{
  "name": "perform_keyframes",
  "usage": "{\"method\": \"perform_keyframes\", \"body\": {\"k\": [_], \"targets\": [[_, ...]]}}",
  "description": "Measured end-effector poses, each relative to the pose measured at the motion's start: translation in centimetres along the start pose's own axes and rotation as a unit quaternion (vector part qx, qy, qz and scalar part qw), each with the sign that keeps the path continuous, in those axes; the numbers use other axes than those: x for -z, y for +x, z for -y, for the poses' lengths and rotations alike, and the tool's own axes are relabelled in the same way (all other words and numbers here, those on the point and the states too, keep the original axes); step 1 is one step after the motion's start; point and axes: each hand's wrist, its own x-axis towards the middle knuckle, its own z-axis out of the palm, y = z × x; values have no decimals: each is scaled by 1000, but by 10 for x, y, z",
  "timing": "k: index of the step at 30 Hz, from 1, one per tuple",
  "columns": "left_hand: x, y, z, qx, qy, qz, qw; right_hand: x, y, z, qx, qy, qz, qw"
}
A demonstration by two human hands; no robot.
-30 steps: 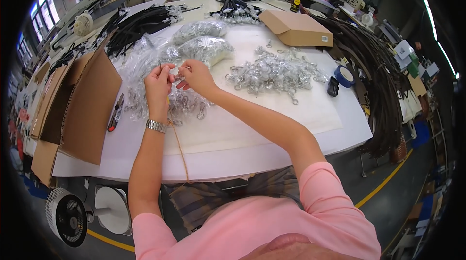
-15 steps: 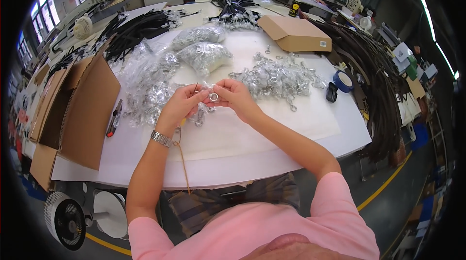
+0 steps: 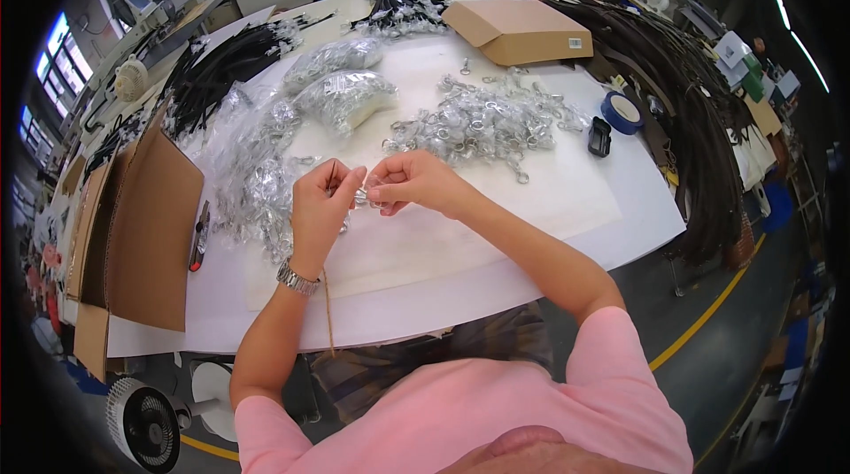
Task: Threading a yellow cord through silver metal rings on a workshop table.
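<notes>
Both hands meet over the white table. The fingers of my left hand (image 3: 320,208) are curled, pinching one side of a small silver metal clasp (image 3: 360,198). On its other side, my right hand (image 3: 414,182) grips it between thumb and fingertips, with a bit of clear wrap showing there. Fingers cover most of the clasp. A tan cord (image 3: 329,319) runs from beside my left wrist over the front edge; its upper end is hidden. Beyond my right hand lies a pile of silver clasps in clear wrap (image 3: 487,120). Crumpled clear plastic (image 3: 257,164) with metal pieces spreads left of my left hand.
Two filled clear bags (image 3: 345,98) lie behind the hands. An open cardboard box (image 3: 155,226) and a utility knife (image 3: 200,235) are at left. Farther right sit a flat carton (image 3: 518,31), blue tape (image 3: 622,113), a black object (image 3: 599,138) and dark straps (image 3: 682,120). Black straps (image 3: 221,67) lie far left.
The whole view has shifted. My hands are slightly farther apart, and the clasp's ring, plain to see before, is now mostly covered by fingers.
</notes>
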Motion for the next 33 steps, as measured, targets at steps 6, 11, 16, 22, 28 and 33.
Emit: {"method": "perform_keyframes", "body": {"k": [6,11,16,22,28,33], "targets": [[-5,18,-6,-84,19,21,996,1,1,5,-21,9,19,1000],[-2,22,-11,4,-34,55,998,14,7,-3,-45,57,-37,997],[-6,8,2,-29,3,0,1000,4,1,2,-44,34,-8,998],[8,8,11,23,-24,-23,999,0,4,5,-34,42,-41,998],[-4,16,11,32,-192,24,981,11,0,8,40,19,-168,985],[5,11,18,100,-284,70,951,-5,3,7,99,14,-186,977]]}}
